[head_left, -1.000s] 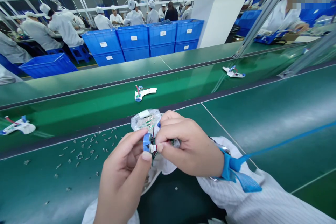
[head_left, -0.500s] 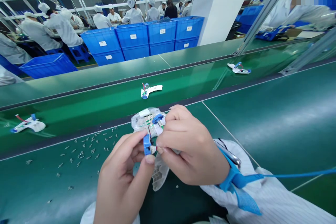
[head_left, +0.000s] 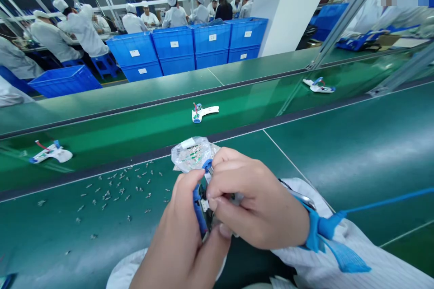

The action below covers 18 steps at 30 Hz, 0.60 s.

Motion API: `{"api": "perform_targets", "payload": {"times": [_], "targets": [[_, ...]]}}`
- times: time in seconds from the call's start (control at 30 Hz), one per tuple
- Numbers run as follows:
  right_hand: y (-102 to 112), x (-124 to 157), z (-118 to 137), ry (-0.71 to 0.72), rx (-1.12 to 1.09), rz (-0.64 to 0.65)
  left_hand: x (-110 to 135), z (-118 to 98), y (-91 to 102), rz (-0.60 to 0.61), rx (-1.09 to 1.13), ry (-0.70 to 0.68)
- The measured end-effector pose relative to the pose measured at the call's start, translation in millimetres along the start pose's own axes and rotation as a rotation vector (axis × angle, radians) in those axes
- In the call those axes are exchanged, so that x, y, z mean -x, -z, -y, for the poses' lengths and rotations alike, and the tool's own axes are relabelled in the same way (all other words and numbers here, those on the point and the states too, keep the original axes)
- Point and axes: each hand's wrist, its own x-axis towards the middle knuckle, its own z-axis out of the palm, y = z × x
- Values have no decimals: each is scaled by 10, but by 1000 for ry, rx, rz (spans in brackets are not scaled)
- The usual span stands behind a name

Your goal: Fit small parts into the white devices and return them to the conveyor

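Note:
My left hand (head_left: 179,244) and my right hand (head_left: 254,203) meet low in the middle of the view, both closed on one small blue part with wires (head_left: 200,203). The left fingers wrap it from below and the left. Thumb and fingertips of the right hand pinch it from the right. Just beyond the hands a clear plastic bag of small circuit boards (head_left: 191,153) lies on the green bench. A blue wrist strap (head_left: 318,230) with a blue cord circles my right wrist.
Several tiny loose metal parts (head_left: 115,189) are scattered on the bench (head_left: 339,153) to the left. On the green conveyor belt (head_left: 135,131) lie white assemblies (head_left: 205,112) (head_left: 50,152) (head_left: 318,86). Blue crates (head_left: 190,47) and workers in white stand behind.
Both hands have drawn a little lower and closer together round the blue part. The white assemblies have travelled to the right along the belt.

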Motion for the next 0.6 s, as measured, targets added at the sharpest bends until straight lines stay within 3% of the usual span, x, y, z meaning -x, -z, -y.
{"api": "perform_targets", "payload": {"times": [0.13, 0.37, 0.47, 0.6], "targets": [[19, 28, 29, -59, -5, 10, 13, 30, -8, 17, -148, -16], [-13, 45, 50, -65, -44, 55, 137, 32, -152, -155, -656, -82], [-15, 49, 40, -69, -68, 88, 176, 3, -194, -199, -770, -62], [12, 53, 26, -75, -89, 143, 189, -10, -177, -169, -859, -90]]}}
